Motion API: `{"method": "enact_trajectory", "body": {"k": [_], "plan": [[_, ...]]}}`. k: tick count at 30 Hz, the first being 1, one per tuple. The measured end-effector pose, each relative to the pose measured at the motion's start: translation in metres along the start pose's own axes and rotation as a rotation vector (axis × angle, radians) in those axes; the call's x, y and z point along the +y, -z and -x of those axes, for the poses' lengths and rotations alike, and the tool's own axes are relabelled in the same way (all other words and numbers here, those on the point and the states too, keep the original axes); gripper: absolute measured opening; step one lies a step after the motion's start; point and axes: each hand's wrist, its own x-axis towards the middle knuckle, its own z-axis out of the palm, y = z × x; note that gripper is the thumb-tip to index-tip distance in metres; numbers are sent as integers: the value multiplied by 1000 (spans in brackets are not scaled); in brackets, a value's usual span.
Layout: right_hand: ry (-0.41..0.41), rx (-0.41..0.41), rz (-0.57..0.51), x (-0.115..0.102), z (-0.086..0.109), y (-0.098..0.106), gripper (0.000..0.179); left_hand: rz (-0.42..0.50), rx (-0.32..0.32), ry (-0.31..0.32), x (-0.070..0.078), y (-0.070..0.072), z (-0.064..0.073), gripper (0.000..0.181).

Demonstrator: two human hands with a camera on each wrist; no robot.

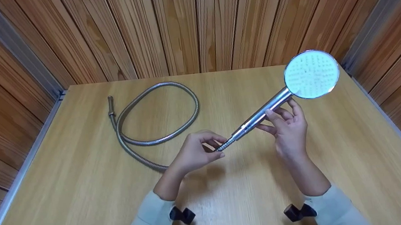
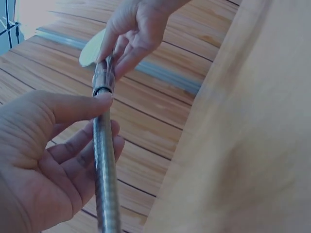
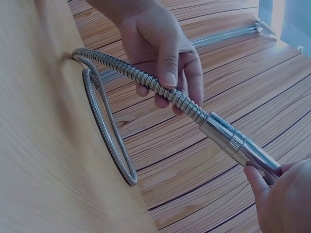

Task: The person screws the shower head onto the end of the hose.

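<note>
A chrome shower head [image 1: 311,74] with a round pale face is held up at the right, its handle [image 1: 261,116] slanting down to the left. The right hand [image 1: 288,127] grips that handle between thumb and fingers. At the handle's lower end a ribbed metal shower hose [image 3: 146,78] meets a smooth collar [image 3: 214,127]. The left hand [image 1: 201,151] pinches the hose just below this collar, thumb on one side and fingers on the other, as the left wrist view also shows. Beyond the left hand the hose runs down to the table.
The rest of the hose lies in a loop [image 1: 158,141] on the wooden table [image 1: 82,201], its free end fitting [image 1: 111,105] at the back left. Wood-plank walls [image 1: 179,28] stand behind and at both sides. Each sleeve carries a small black device [image 1: 182,215].
</note>
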Motion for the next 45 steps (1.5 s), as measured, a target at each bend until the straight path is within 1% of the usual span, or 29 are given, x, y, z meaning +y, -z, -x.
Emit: {"method": "enact_trajectory", "body": {"k": [3,11,19,23,27,30,31,33,37,38,39,42,45], "plan": [[-2,6,-21,-1,-1,1,63,-5,-14,-17,-4,4,2,30],[9,21,-51,-2,-1,2,60,-11,-18,-36,-12,11,6,29],[-25,83,-80,-5,-3,7,59,17,-33,9,-17,17,11,32],[-7,111,-116,-4,-6,12,54,3,-44,13,-21,20,13,29],[4,133,-145,-2,-9,17,51,12,-44,17,-24,21,13,29],[-25,150,-155,0,-11,21,52,27,-29,27,-26,20,12,28],[-38,155,-150,1,-12,22,52,28,-25,35,-22,20,12,28],[-66,164,-147,3,-13,25,54,28,-21,45,-23,19,11,27],[-146,208,-143,4,-17,31,65,16,-24,55,-26,19,12,25],[-161,221,-141,4,-19,32,67,13,-27,52,-30,20,12,24],[-178,237,-135,5,-20,34,69,12,-27,51,-31,20,13,24],[-215,279,-101,8,-25,39,71,2,-31,49,-35,22,13,23],[-250,313,-38,14,-29,43,71,-3,-35,56,-37,21,13,23]]}}
